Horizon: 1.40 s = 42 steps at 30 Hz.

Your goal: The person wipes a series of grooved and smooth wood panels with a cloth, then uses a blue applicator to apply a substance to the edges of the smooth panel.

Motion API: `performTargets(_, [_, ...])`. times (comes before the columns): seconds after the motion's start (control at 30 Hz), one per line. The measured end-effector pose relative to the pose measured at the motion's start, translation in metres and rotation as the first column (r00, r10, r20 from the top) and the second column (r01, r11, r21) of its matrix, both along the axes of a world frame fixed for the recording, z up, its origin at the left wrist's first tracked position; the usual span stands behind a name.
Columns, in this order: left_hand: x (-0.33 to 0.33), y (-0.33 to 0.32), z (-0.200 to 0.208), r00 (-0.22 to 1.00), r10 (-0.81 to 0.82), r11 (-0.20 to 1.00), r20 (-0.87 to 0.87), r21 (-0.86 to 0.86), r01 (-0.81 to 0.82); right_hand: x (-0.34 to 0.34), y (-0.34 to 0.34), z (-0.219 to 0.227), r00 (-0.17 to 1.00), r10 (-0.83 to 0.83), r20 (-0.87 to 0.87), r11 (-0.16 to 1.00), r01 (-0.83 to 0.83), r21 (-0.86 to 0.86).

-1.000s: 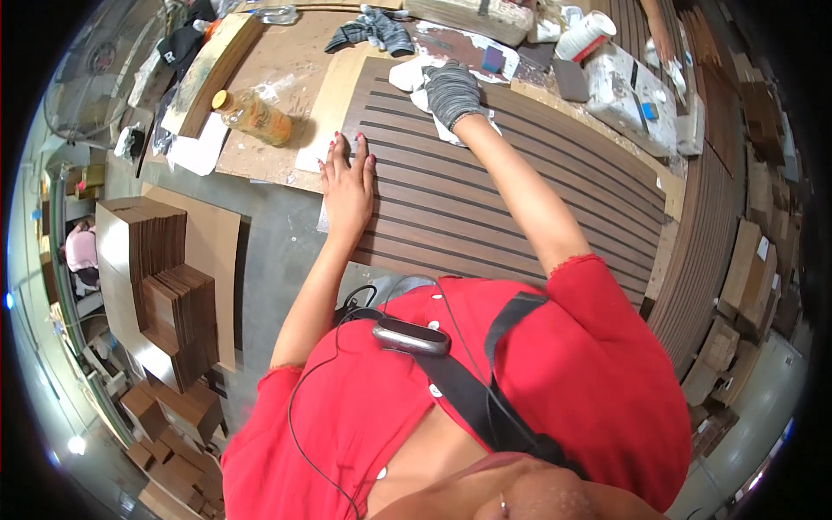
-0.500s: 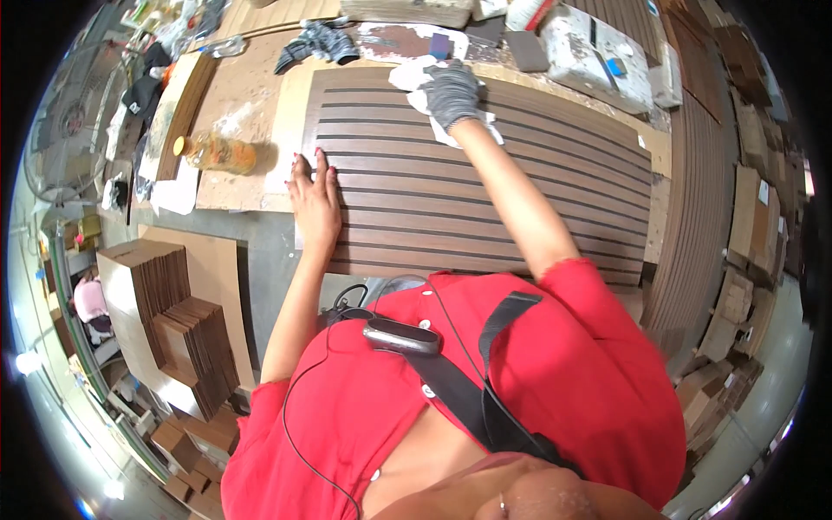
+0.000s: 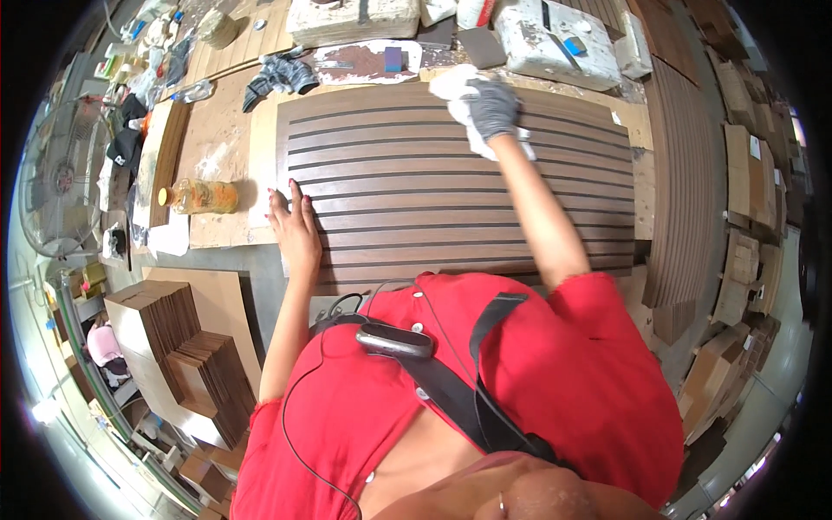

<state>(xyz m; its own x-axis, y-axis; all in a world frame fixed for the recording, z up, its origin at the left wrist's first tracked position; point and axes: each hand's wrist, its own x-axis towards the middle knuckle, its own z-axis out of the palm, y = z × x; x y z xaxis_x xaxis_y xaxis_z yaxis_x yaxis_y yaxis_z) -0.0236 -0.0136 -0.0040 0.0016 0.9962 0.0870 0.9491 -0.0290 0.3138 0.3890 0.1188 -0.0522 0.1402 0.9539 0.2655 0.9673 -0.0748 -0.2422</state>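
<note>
A brown slatted panel [image 3: 416,186] with dark grooves lies flat on the workbench in front of me. My right hand [image 3: 491,108], in a grey knitted glove, presses a white cloth [image 3: 475,139] onto the panel near its far edge, with the fingers bent over the cloth. Bare, my left hand [image 3: 297,230] rests with fingers spread on the panel's left edge. To the left of that hand, a bottle [image 3: 204,197] with an orange cap and yellowish contents lies on its side on the bench.
Beyond the panel lie a grey patterned glove [image 3: 279,78], a paint-smeared board [image 3: 364,62] with a small blue block [image 3: 393,59], and white-stained blocks [image 3: 559,43]. Stacked slatted panels [image 3: 680,182] stand at the right. Cardboard pieces [image 3: 186,355] are piled at lower left, near a fan [image 3: 65,178].
My right hand has slid the white cloth rightward along the panel's far side. My left hand stays at the left edge. The whole view has shifted slightly.
</note>
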Motion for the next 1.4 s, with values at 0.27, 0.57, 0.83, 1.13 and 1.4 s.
performTargets(0.27, [-0.005,-0.007,-0.002,0.999,0.022,1.0,0.043,-0.002,-0.022,0.058,-0.02,0.016,0.989,-0.119,0.089,0.989,0.109,0.102])
performTargets(0.57, [0.001,0.001,-0.005,0.999,0.014,1.0,0.053,-0.009,-0.013,0.148,-0.03,-0.024,0.926,-0.305,0.223,0.935,0.336,-0.115])
performTargets(0.83, [-0.003,-0.005,-0.007,0.997,0.027,1.0,0.068,-0.009,-0.026,0.147,-0.037,0.011,0.941,-0.311,0.131,0.943,0.323,-0.084])
performTargets(1.13, [0.001,-0.006,-0.002,0.997,0.068,0.997,0.036,-0.034,-0.066,0.299,-0.057,0.003,0.793,-0.551,0.26,0.806,0.586,-0.077])
performTargets(1.4, [-0.001,-0.005,-0.002,0.996,0.068,0.996,0.055,-0.067,-0.064,0.368,-0.072,0.044,0.787,-0.568,0.239,0.798,0.598,-0.071])
